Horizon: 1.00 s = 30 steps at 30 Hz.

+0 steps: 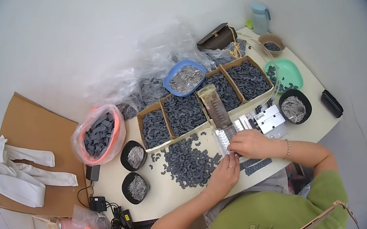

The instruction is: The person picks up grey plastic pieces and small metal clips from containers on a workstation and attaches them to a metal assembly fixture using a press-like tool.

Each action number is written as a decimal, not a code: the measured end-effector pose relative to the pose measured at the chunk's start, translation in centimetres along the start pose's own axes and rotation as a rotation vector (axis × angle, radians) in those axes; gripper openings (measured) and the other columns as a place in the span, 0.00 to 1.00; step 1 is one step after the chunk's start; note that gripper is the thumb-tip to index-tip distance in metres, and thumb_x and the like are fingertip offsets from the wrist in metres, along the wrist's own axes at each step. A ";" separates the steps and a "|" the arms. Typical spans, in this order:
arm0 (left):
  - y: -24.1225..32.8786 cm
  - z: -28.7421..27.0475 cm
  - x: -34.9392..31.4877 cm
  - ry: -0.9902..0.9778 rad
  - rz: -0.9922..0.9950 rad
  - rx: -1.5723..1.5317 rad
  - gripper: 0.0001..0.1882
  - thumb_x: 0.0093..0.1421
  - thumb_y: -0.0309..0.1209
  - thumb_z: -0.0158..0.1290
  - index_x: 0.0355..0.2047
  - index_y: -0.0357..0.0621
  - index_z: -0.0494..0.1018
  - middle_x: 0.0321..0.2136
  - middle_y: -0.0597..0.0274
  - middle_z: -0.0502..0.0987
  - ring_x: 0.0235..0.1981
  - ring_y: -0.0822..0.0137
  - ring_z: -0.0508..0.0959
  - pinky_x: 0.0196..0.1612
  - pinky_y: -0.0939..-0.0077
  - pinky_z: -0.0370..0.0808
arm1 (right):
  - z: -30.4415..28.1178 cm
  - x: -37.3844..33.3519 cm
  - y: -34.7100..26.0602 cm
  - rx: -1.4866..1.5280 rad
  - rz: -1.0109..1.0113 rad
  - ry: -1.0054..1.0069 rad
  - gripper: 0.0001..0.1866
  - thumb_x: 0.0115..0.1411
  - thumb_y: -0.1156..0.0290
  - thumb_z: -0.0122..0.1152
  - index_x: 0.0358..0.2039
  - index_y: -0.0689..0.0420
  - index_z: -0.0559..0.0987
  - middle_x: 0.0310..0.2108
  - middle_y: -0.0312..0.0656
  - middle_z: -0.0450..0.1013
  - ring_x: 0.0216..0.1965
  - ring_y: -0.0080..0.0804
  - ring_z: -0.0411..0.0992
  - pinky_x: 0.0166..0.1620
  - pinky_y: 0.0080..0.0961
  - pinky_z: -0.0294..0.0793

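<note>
My left hand and my right hand meet at the near end of a metal jig with a row of pale slots. Fingers of both are bent and pressed together; anything between them is too small or hidden to make out. A clear, long plastic strip rises from the jig toward the boxes. To the right of it sits a silver metal block with a clear hose. Beside my left hand spreads a pile of small dark grey curved pieces. Under my right wrist lie joined dark strips.
Behind the jig stand cardboard boxes of dark pieces, a blue tray of metal pins on top. Black bowls hold pins: two at left, one at right. Also around are a green tray, a black case and pink baskets.
</note>
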State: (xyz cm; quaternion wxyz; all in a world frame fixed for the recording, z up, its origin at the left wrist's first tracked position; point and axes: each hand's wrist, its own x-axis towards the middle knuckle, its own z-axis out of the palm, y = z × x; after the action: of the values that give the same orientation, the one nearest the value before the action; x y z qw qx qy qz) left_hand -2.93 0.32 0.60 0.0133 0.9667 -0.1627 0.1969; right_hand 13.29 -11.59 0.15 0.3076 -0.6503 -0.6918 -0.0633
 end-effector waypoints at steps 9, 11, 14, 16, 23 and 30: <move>-12.0 -0.9 2.0 0.222 -0.375 -0.137 0.05 0.50 0.23 0.55 0.29 0.38 0.75 0.28 0.53 0.72 0.32 0.51 0.73 0.36 0.61 0.72 | 0.3 -1.1 -3.2 -0.453 -0.320 0.058 0.10 0.44 0.70 0.56 0.28 0.60 0.73 0.26 0.39 0.70 0.31 0.32 0.71 0.30 0.25 0.71; -14.1 0.3 3.7 0.231 -0.432 -0.064 0.06 0.51 0.23 0.55 0.32 0.38 0.76 0.27 0.53 0.71 0.32 0.52 0.72 0.37 0.61 0.71 | -0.1 -1.0 -3.8 -0.543 -0.355 0.024 0.09 0.45 0.70 0.55 0.28 0.60 0.73 0.28 0.41 0.71 0.32 0.34 0.72 0.31 0.25 0.71; -16.8 2.1 4.7 0.119 -0.445 -0.026 0.10 0.50 0.23 0.56 0.35 0.40 0.78 0.29 0.53 0.73 0.35 0.52 0.74 0.40 0.62 0.72 | -0.3 -1.1 -3.4 -0.338 -0.243 -0.226 0.08 0.47 0.71 0.55 0.29 0.60 0.73 0.28 0.43 0.73 0.35 0.38 0.74 0.32 0.31 0.73; -17.9 2.2 4.9 0.050 -0.434 -0.034 0.09 0.50 0.23 0.56 0.34 0.40 0.79 0.29 0.53 0.73 0.36 0.53 0.74 0.41 0.62 0.72 | -1.1 0.5 -1.3 -0.208 -0.005 -0.335 0.08 0.47 0.72 0.55 0.30 0.58 0.74 0.27 0.42 0.73 0.33 0.39 0.74 0.32 0.34 0.73; -18.1 0.8 5.6 0.137 -0.587 -0.111 0.04 0.49 0.23 0.59 0.26 0.40 0.75 0.28 0.55 0.73 0.34 0.54 0.75 0.37 0.62 0.73 | -2.2 5.6 9.3 -0.498 0.187 0.068 0.05 0.45 0.74 0.58 0.25 0.52 0.80 0.25 0.33 0.74 0.37 0.31 0.68 0.41 0.29 0.64; -9.8 1.0 3.5 0.233 -0.591 -0.773 0.06 0.53 0.19 0.56 0.32 0.39 0.77 0.28 0.55 0.77 0.27 0.63 0.78 0.31 0.73 0.74 | -0.8 7.2 9.8 -0.668 0.214 -0.097 0.03 0.46 0.71 0.58 0.20 0.51 0.79 0.22 0.33 0.74 0.36 0.31 0.69 0.42 0.30 0.64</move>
State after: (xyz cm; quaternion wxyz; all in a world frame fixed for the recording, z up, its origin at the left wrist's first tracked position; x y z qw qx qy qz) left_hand 3.67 8.44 1.39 0.4440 0.8674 0.0596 0.2168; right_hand 23.03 -4.34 1.37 0.0497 -0.7859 -0.5747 -0.2227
